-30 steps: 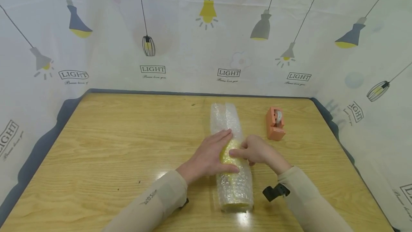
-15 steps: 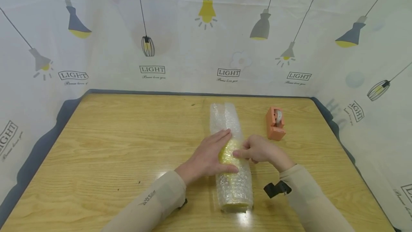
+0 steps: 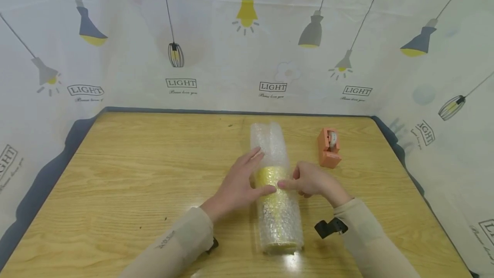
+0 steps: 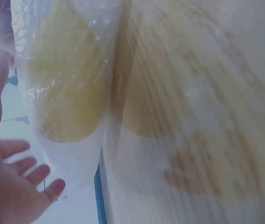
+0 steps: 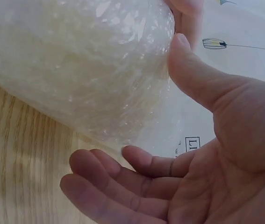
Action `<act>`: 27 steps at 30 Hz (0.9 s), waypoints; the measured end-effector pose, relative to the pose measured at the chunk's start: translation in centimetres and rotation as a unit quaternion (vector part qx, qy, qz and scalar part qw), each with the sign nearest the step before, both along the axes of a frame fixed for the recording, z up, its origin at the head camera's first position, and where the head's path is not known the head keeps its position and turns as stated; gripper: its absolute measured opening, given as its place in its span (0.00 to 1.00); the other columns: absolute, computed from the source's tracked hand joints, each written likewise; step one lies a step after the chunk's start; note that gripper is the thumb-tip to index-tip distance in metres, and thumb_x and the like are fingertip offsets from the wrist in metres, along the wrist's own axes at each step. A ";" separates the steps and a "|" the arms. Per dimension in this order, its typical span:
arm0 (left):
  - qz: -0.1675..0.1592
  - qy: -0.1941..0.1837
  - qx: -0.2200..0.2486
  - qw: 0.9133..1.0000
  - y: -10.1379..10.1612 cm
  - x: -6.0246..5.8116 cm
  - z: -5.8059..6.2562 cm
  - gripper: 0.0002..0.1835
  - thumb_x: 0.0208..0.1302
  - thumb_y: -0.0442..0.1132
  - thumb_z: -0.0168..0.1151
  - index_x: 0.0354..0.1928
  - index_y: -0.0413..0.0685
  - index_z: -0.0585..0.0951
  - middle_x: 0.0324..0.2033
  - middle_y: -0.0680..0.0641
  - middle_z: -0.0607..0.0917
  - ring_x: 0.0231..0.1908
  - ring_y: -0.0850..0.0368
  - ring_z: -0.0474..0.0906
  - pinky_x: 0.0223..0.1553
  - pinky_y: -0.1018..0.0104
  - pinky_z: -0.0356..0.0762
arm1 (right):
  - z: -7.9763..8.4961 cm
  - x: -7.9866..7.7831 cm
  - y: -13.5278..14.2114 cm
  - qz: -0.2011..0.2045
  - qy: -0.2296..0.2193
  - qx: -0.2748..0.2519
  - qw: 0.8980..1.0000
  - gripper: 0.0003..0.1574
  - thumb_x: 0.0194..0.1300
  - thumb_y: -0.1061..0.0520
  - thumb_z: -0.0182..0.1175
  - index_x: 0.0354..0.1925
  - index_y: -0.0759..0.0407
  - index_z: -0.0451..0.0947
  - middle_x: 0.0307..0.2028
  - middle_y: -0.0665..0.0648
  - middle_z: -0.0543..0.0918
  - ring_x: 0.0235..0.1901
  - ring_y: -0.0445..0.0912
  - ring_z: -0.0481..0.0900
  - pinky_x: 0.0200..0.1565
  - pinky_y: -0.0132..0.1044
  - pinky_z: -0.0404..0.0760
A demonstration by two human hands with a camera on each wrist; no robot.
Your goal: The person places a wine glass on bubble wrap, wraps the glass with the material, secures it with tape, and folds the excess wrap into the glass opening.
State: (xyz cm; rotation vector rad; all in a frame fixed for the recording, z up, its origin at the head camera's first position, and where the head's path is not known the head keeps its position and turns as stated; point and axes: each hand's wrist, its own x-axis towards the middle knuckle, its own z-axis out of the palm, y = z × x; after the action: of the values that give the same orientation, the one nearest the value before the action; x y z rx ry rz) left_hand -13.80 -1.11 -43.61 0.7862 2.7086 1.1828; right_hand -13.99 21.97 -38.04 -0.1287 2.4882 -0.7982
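A roll of bubble wrap (image 3: 281, 222) lies lengthwise on the wooden table, with something yellow (image 4: 69, 93) showing through it around the middle. My left hand (image 3: 236, 185) is at its left side, fingers extended and the thumb lying across the top. In the left wrist view those fingers spread loosely beside the wrap. From the right, my right hand (image 3: 314, 181) holds the roll, its thumb (image 5: 188, 63) pressing the upper surface. The other fingers of that hand are bent along the roll's side, seen in the right wrist view.
An orange tape dispenser (image 3: 329, 148) with a roll of tape stands at the back right of the wooden table (image 3: 154, 158). A fabric backdrop (image 3: 216, 46) printed with lamps surrounds the table's back and sides. A black strap (image 3: 331, 228) hangs at my right wrist.
My left hand has slid left and loosened from the top of the bubble wrap, uncovering more of the yellow. My right hand has shifted slightly right since a second ago, its thumb still on the wrap.
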 end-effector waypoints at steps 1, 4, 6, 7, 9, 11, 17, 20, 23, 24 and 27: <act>0.016 -0.002 0.008 1.000 -0.1 -0.1 0.0 0.51 0.64 0.63 0.70 0.80 0.47 0.60 0.81 0.48 0.57 0.78 0.46 0.54 0.77 0.45 0.58 | 0.0 0.0 0.0 0.000 -0.004 -0.002 1.000 0.38 0.67 0.37 0.69 0.15 0.50 0.59 0.13 0.47 0.65 0.15 0.40 0.63 0.23 0.32 0.72; 0.053 -0.030 0.023 0.998 -0.2 -0.1 0.1 0.50 0.66 0.63 0.67 0.80 0.43 0.60 0.76 0.40 0.63 0.74 0.41 0.62 0.74 0.44 0.65 | -0.1 -0.1 -0.1 -0.013 -0.021 -0.011 1.000 0.35 0.66 0.36 0.69 0.18 0.51 0.62 0.17 0.50 0.71 0.20 0.43 0.72 0.29 0.37 0.82; 0.067 -0.062 0.022 0.996 -0.2 -0.2 0.1 0.52 0.66 0.64 0.66 0.79 0.40 0.59 0.73 0.36 0.65 0.71 0.39 0.66 0.71 0.43 0.69 | -0.2 -0.2 -0.1 -0.018 -0.030 -0.016 0.999 0.32 0.66 0.36 0.69 0.22 0.54 0.66 0.22 0.54 0.76 0.25 0.46 0.78 0.33 0.42 0.87; 0.072 -0.080 0.017 0.994 -0.2 -0.2 0.1 0.53 0.65 0.65 0.67 0.79 0.38 0.59 0.71 0.34 0.67 0.69 0.38 0.68 0.70 0.43 0.70 | -0.2 -0.2 -0.2 -0.021 -0.035 -0.020 0.999 0.31 0.66 0.36 0.69 0.25 0.56 0.68 0.25 0.55 0.77 0.28 0.48 0.80 0.34 0.43 0.88; 0.079 -0.116 0.014 0.990 -0.2 -0.2 0.2 0.54 0.64 0.66 0.67 0.78 0.36 0.60 0.69 0.33 0.70 0.66 0.37 0.71 0.67 0.43 0.74 | -0.3 -0.1 -0.2 -0.028 -0.043 -0.025 0.998 0.30 0.66 0.37 0.70 0.32 0.61 0.72 0.31 0.58 0.80 0.32 0.50 0.83 0.36 0.45 0.89; 0.083 -0.151 0.011 0.985 -0.2 -0.2 0.3 0.53 0.63 0.66 0.68 0.77 0.36 0.63 0.66 0.34 0.74 0.63 0.38 0.74 0.64 0.44 0.77 | -0.3 -0.1 -0.3 -0.026 -0.046 -0.032 0.998 0.33 0.66 0.37 0.70 0.41 0.67 0.74 0.37 0.61 0.81 0.35 0.51 0.84 0.37 0.45 0.89; 0.079 -0.231 -0.010 0.970 -0.4 -0.5 0.7 0.51 0.64 0.67 0.66 0.74 0.32 0.66 0.60 0.34 0.82 0.59 0.39 0.80 0.58 0.46 0.82 | -1.0 -0.2 -0.1 -0.031 -0.069 -0.084 0.994 0.47 0.67 0.38 0.69 0.62 0.76 0.70 0.52 0.70 0.81 0.38 0.53 0.87 0.40 0.48 0.90; 0.066 -0.249 -0.020 0.966 -0.5 -0.7 0.6 0.50 0.66 0.68 0.64 0.70 0.29 0.69 0.60 0.31 0.82 0.60 0.36 0.79 0.59 0.45 0.82 | -1.5 -0.4 0.0 -0.031 -0.083 -0.126 0.988 0.42 0.69 0.40 0.68 0.61 0.74 0.72 0.51 0.68 0.83 0.38 0.53 0.88 0.41 0.48 0.90; 0.055 -0.251 -0.021 0.966 -0.6 -0.8 0.5 0.47 0.67 0.67 0.63 0.67 0.28 0.73 0.61 0.30 0.81 0.62 0.35 0.78 0.61 0.44 0.80 | -2.0 -0.6 0.1 -0.029 -0.098 -0.169 0.980 0.37 0.71 0.42 0.66 0.60 0.72 0.74 0.46 0.65 0.84 0.37 0.53 0.88 0.41 0.48 0.90; 0.054 -0.252 -0.018 0.966 -0.6 -0.8 0.5 0.46 0.67 0.66 0.64 0.67 0.29 0.73 0.61 0.30 0.81 0.62 0.35 0.78 0.61 0.44 0.80 | -2.1 -0.6 0.1 -0.028 -0.102 -0.181 0.978 0.37 0.71 0.43 0.66 0.61 0.72 0.73 0.46 0.65 0.85 0.37 0.53 0.88 0.41 0.47 0.90; 0.056 -0.248 -0.006 0.967 -0.7 -0.9 0.6 0.44 0.67 0.65 0.65 0.64 0.30 0.75 0.59 0.31 0.81 0.59 0.37 0.79 0.59 0.46 0.82 | -2.4 -0.7 0.1 -0.031 -0.101 -0.196 0.975 0.41 0.71 0.42 0.66 0.65 0.73 0.69 0.50 0.66 0.83 0.40 0.52 0.86 0.42 0.45 0.89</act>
State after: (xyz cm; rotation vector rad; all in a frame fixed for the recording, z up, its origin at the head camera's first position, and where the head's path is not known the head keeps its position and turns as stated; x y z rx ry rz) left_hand -14.73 -1.84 -43.03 0.2811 2.3607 1.1897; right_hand -14.70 22.09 -40.41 -0.1012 2.1287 -1.2579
